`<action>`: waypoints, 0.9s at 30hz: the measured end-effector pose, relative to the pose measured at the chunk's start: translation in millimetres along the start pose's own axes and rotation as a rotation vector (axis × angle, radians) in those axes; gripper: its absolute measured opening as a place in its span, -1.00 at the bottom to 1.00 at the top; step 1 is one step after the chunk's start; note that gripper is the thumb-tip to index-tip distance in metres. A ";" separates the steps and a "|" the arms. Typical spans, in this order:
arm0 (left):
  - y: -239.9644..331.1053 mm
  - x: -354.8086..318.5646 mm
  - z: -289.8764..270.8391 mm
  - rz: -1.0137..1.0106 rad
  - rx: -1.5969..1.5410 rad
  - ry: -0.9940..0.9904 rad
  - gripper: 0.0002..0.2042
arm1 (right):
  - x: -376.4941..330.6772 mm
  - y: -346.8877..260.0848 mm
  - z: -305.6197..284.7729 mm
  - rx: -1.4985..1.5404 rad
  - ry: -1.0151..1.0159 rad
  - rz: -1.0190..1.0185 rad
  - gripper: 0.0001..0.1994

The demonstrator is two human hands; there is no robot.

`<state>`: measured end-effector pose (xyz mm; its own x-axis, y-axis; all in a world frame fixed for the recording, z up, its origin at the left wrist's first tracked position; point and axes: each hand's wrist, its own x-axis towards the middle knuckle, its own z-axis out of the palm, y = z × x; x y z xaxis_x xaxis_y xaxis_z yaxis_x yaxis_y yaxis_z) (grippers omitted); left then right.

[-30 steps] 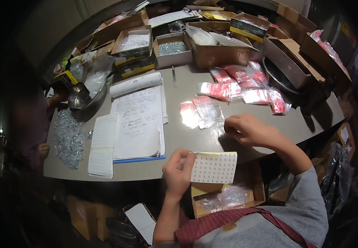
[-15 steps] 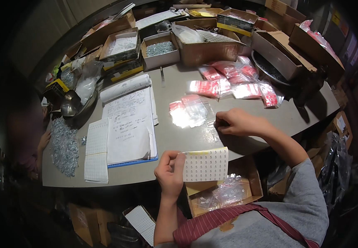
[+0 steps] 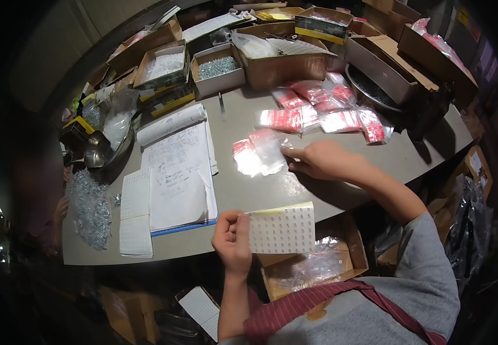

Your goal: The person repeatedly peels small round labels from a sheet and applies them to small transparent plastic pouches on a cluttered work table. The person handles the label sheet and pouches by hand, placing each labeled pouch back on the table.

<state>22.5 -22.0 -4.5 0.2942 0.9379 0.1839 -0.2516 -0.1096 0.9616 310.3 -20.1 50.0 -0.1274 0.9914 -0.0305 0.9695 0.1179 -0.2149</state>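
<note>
My left hand (image 3: 233, 240) pinches the left edge of a white sticker sheet (image 3: 282, 230) with a yellow top strip, held just off the table's near edge. My right hand (image 3: 321, 161) reaches over the grey table (image 3: 375, 155), its fingertips pressed on the right edge of a small clear plastic bag with a red strip (image 3: 260, 152). More red-topped bags (image 3: 324, 112) lie in a loose pile farther back.
An open notepad (image 3: 177, 172) and small white sheets (image 3: 135, 213) lie at left, beside a heap of small metal parts (image 3: 91, 207). Cardboard boxes (image 3: 278, 57) line the far edge. An open box with clear bags (image 3: 312, 267) sits below the table. Another person's hand (image 3: 60, 208) rests at far left.
My right hand has shifted left and forward onto the clear bag's edge. The sticker sheet in my left hand stays roughly where it was.
</note>
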 end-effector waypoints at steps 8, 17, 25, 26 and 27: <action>2.6 5.3 -2.9 -0.103 0.180 -0.153 -0.88 | -32.9 -1.3 -15.3 0.128 -0.170 -0.160 -0.66; 2.2 4.6 0.9 0.034 0.418 -0.285 -0.90 | -4.3 10.9 -8.7 0.551 -0.081 -0.077 -0.77; -1.0 -4.5 -9.8 0.190 0.397 -0.282 -0.93 | 2.8 9.1 10.5 0.128 0.024 0.012 -0.65; -0.4 -5.3 -10.0 0.190 0.336 -0.249 -0.93 | 2.1 9.3 3.4 0.097 -0.027 0.132 -0.61; 0.6 -5.8 -10.0 0.191 0.276 -0.218 -0.93 | -1.9 19.3 -2.0 0.138 -0.050 0.081 -0.50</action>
<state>11.5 -24.2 -7.0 0.4624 0.8035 0.3749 -0.0726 -0.3871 0.9192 329.7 -19.6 47.8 -0.0631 0.9929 -0.1010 0.9393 0.0249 -0.3421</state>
